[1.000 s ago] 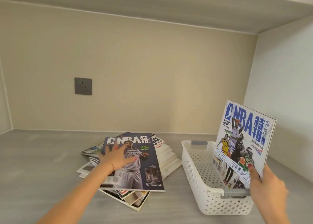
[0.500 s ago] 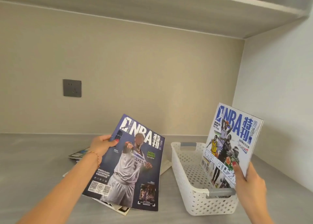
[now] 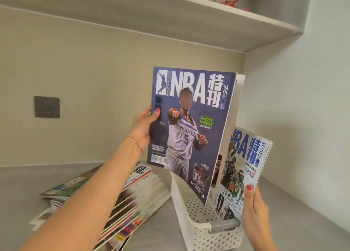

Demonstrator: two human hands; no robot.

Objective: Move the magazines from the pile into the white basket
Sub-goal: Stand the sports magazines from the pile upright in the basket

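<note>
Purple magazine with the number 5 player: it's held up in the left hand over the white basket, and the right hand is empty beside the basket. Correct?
Not quite. In the head view the right hand is not empty: it steadies a white-covered magazine standing in the white basket. The left hand does hold the purple magazine over it.

Bright even indoor light, soft shadows, slight motion blur, wide-angle bending at edges

Single view, head-worn wide-angle camera: looks forward and slightly down into the room's corner, close over the counter [image 3: 56, 175], upper shelf [image 3: 189, 23] overhead, both forearms entering from below.
</note>
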